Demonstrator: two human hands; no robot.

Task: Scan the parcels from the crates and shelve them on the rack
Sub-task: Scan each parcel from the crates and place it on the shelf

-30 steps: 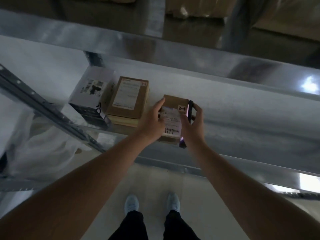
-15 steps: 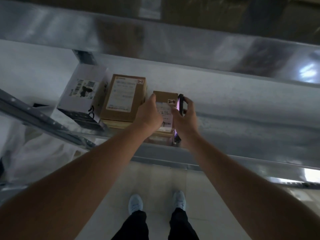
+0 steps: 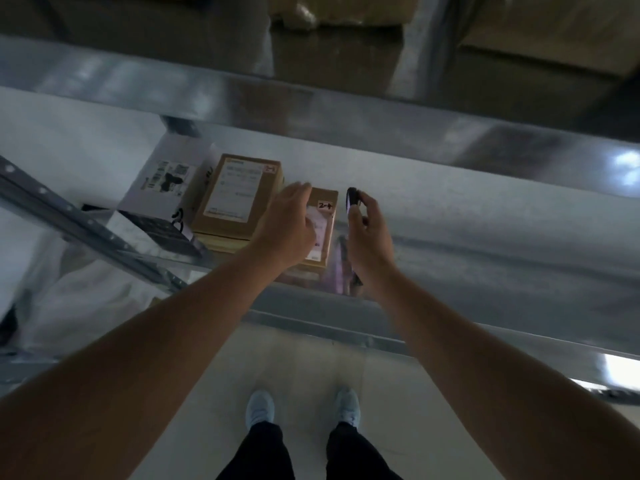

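Now our left hand (image 3: 287,225) lies loose-fingered over the small parcel (image 3: 323,233), long axis pointing into the rack shelf (image 3: 485,216); right hand (image 3: 369,233), just beside, grips the scanner (image 3: 352,199).

A metal shelf (image 3: 485,216) runs across the view, bare from its centre out toward three o'clock, leaving open room for a hand there. At nine to ten o'clock it is crowded: a white box (image 3: 162,181), a larger brown parcel (image 3: 239,192) just beside it, and a small brown parcel (image 3: 323,220) at centre. A shelf beam (image 3: 311,109) caps the opening at twelve o'clock. A slanted rack brace (image 3: 86,226) blocks the nine o'clock side.
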